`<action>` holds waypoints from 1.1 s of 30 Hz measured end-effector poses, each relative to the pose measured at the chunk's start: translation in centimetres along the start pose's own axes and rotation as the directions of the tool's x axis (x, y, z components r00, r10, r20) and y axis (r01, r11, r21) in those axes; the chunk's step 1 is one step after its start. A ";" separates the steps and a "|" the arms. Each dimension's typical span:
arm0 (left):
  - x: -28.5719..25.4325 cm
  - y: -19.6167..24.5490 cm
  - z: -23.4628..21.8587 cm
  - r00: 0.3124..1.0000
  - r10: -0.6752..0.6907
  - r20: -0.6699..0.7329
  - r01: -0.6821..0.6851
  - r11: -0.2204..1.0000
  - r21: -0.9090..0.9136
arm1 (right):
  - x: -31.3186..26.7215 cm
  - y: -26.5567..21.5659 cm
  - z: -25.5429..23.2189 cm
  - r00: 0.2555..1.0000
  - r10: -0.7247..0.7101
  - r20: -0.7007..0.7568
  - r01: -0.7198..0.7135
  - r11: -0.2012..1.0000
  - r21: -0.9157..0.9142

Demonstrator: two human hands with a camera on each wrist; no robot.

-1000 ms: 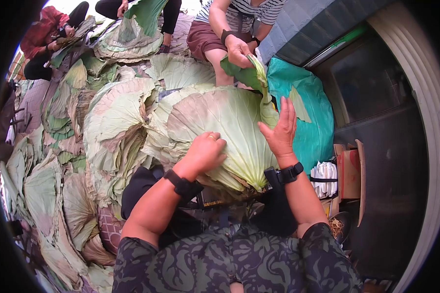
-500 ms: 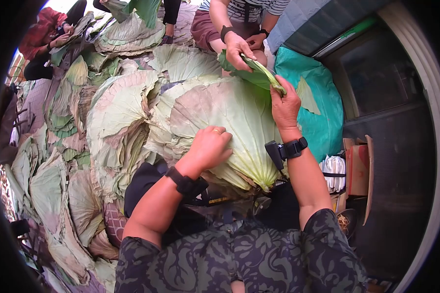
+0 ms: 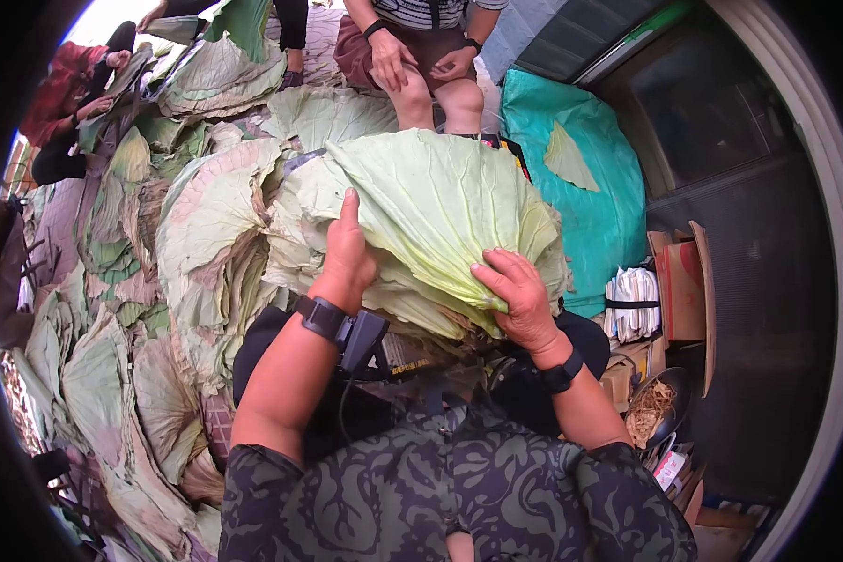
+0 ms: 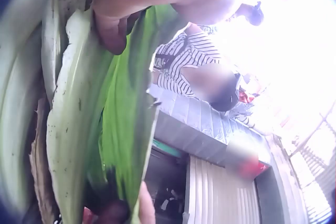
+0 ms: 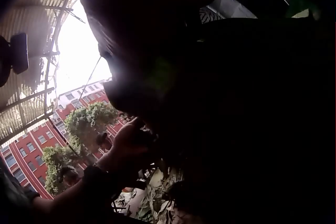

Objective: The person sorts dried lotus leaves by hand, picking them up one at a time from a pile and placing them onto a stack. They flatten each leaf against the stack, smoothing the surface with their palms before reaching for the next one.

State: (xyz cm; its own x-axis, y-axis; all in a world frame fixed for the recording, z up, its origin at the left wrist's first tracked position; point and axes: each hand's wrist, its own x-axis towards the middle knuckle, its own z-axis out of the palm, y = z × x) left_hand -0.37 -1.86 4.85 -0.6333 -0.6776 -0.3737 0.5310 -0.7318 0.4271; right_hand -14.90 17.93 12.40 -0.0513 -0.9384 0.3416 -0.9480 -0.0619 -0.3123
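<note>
A: Closest in, right hand [image 3: 515, 300] curled over the near, stalk-end edge of the big lotus leaf [image 3: 440, 206], fingers clamped on it.

B: Yep. Left hand [image 3: 347, 258] just beside, thumb up, fingers tucked behind the leaf's left edge and gripping.

A: Leaf fanning up and away from both hands, veins running away from the lap. Equally near, really.

B: Further out, piled leaves [image 3: 206, 225], a seated person's knees [image 3: 436, 94].
</note>
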 end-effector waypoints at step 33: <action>-5.0 -2.7 0.7 0.725 -0.092 0.683 -0.653 -0.407 0.639 | -2.2 0.3 1.1 0.996 0.068 -0.058 -0.077 0.980 -0.185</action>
State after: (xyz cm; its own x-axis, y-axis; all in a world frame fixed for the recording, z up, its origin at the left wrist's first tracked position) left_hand 0.97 3.53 6.10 -0.8922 -0.3750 0.2519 -0.1623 0.7865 0.5959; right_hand -14.70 19.59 10.63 -0.1334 -0.9191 0.3709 -0.9828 0.0746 -0.1687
